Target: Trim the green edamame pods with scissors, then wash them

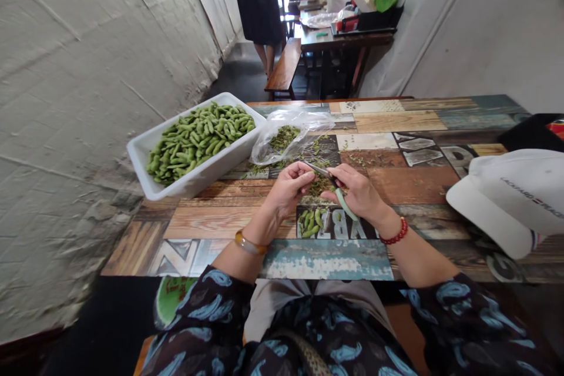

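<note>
My left hand (293, 185) is closed in a pinch on a green edamame pod, mostly covered by the fingers. In my right hand (358, 191) is a pair of scissors (346, 204) with pale green handles, its blades reaching to the left fingertips. A few loose edamame pods (311, 223) lie on the table just below both hands. Beyond the hands, a clear plastic bag (264, 151) lies open with green trimmings (284, 137) in it, and more scraps are scattered around it. To the left, a white plastic tub (200, 179) holds a heap of edamame pods (200, 141).
A white cap (524, 194) rests at the right of the patterned table (326, 261), beside a black object (535, 132). Farther off are a wooden bench (285, 64), a cluttered second table (348, 40) and a standing person (258, 0). Walls rise on both sides.
</note>
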Motion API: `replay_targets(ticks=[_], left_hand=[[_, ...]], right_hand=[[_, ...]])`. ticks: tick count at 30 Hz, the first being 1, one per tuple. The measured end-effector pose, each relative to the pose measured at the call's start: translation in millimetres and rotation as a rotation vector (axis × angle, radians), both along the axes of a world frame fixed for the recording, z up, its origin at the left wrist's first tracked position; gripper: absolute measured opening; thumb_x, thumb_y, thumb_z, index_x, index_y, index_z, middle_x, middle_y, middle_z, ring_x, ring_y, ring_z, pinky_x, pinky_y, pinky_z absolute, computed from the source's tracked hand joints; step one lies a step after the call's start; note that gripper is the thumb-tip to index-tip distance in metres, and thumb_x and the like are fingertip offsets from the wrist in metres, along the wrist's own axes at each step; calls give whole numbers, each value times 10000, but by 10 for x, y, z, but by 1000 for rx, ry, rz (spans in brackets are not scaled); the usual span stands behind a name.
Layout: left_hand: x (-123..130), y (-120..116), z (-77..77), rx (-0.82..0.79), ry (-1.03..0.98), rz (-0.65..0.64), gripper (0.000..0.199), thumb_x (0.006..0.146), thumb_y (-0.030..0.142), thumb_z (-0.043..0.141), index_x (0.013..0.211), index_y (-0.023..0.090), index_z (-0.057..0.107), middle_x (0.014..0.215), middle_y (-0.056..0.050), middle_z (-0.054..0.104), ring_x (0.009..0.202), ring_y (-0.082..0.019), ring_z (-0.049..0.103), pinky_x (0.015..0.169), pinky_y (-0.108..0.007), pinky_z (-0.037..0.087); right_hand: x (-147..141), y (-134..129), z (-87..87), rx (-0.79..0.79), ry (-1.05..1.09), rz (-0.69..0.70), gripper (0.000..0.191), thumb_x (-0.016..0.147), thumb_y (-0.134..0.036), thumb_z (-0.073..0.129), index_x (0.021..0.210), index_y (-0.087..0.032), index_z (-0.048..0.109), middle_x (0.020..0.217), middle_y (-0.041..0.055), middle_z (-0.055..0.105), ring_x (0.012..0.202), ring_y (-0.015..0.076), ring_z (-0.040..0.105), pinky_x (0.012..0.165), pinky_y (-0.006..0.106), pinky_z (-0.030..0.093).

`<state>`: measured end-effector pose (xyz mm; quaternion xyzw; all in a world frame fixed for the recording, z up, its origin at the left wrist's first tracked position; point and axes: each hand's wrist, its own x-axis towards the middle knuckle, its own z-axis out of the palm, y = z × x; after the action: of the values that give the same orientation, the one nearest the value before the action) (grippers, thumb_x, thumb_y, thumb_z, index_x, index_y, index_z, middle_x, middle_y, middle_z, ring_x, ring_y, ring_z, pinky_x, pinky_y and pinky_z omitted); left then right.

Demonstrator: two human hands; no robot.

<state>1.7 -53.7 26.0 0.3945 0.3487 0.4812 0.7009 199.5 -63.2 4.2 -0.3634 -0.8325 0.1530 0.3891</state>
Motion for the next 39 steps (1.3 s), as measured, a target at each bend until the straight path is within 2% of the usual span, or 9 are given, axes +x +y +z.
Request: replay_targets(ticks=[8, 15, 19, 21, 24, 29, 31, 35, 39], left_hand=[[-27, 7, 75, -50, 24, 36, 362, 605, 318, 869, 743, 149, 579, 589, 57, 511, 454, -13, 348, 433, -152, 209], [-141, 104, 85, -62, -21, 101, 350, 626, 340, 842, 792, 168, 585, 606, 66, 472, 469, -29, 361, 411, -151, 201], [-171, 125, 92, -104, -106, 42, 353, 657, 377, 798, 720, 177, 514, 734, 24, 557, 521, -46, 429, 402, -162, 215], [-169, 108, 101, -104, -70, -29, 341, 696, 398, 774, 702, 176, 515, 733, 17, 565, 514, -50, 433, 398, -169, 205], [-168, 62, 142, 21, 155, -199, 293, 758, 423, 751, 731, 163, 618, 678, 10, 579, 465, -44, 388, 408, -189, 215], [-156, -3, 200, 451, 562, -592, 154, 717, 319, 794, 750, 171, 765, 719, -60, 697, 640, -147, 598, 611, -254, 440], [-136, -32, 174, 587, 668, -614, 55, 707, 234, 774, 755, 207, 775, 726, -47, 704, 650, -153, 602, 624, -254, 442], [-121, -99, 86, 714, 877, -559, 186, 642, 69, 724, 727, 232, 754, 711, -18, 678, 628, -152, 556, 597, -257, 382], [-145, -128, 56, 803, 1095, -584, 197, 666, 37, 666, 732, 215, 720, 725, -24, 639, 616, -150, 508, 592, -269, 329]], right_hand=[[34, -11, 31, 9, -79, -38, 378, 905, -391, 669, 1220, -197, 593, 857, 36, 589, 699, 176, 554, 632, 291, 479], [94, 20, -4, -11, -103, -93, 384, 881, -386, 700, 1207, -198, 625, 910, 67, 640, 775, 211, 625, 687, 313, 513], [166, 67, -28, 8, -92, -178, 400, 884, -442, 680, 1201, -205, 625, 909, 77, 640, 818, 234, 633, 722, 330, 521], [186, 82, -27, 7, -107, -199, 409, 891, -483, 657, 1193, -209, 629, 891, 77, 637, 808, 239, 624, 718, 336, 520], [191, 88, -14, 2, -117, -205, 435, 893, -527, 632, 1183, -201, 634, 879, 81, 632, 798, 244, 616, 719, 344, 518], [192, 93, -17, 15, -95, -207, 445, 896, -542, 619, 1199, -217, 628, 877, 71, 627, 790, 235, 608, 738, 343, 523], [194, 96, -19, 18, -88, -219, 437, 898, -533, 621, 1205, -223, 625, 873, 65, 625, 767, 224, 602, 722, 336, 522], [187, 94, -8, 8, -64, -230, 412, 906, -492, 632, 1209, -212, 624, 884, 66, 629, 769, 217, 608, 709, 328, 520], [176, 88, 4, 8, -66, -224, 410, 906, -483, 636, 1213, -211, 623, 875, 58, 623, 748, 206, 601, 694, 317, 511]])
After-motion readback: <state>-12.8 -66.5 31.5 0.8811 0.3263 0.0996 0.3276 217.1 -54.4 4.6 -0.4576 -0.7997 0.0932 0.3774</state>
